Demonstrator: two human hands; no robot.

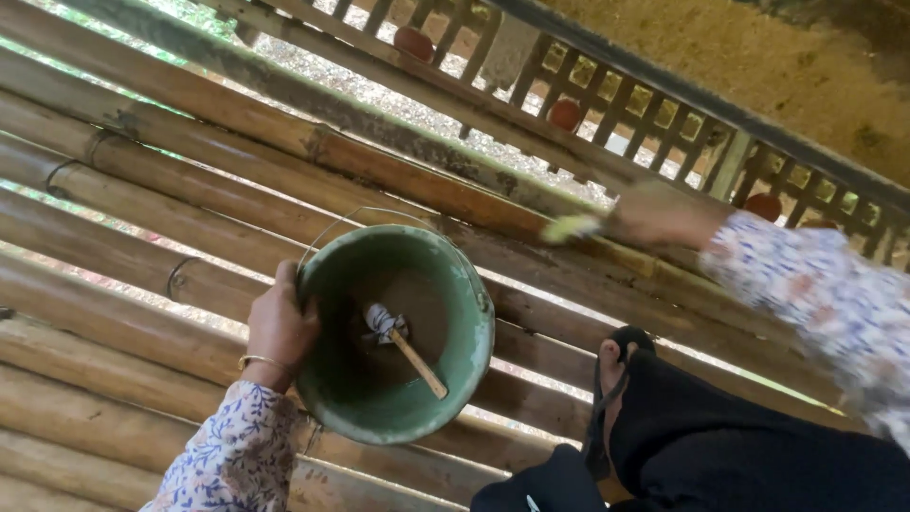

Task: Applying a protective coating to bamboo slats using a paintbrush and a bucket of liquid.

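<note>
Left hand (280,327) gripping green bucket (469,356) rim, cloth-tipped stick (408,346) inside; right hand (654,216) blurred, grip unclear

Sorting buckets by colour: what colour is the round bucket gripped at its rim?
Worn green bucket, muddy brown inside; the head view shows it.

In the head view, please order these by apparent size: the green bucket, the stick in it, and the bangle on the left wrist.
1. Green bucket, largest.
2. Stick with its wrapped end.
3. Bangle; only part shows.
</note>
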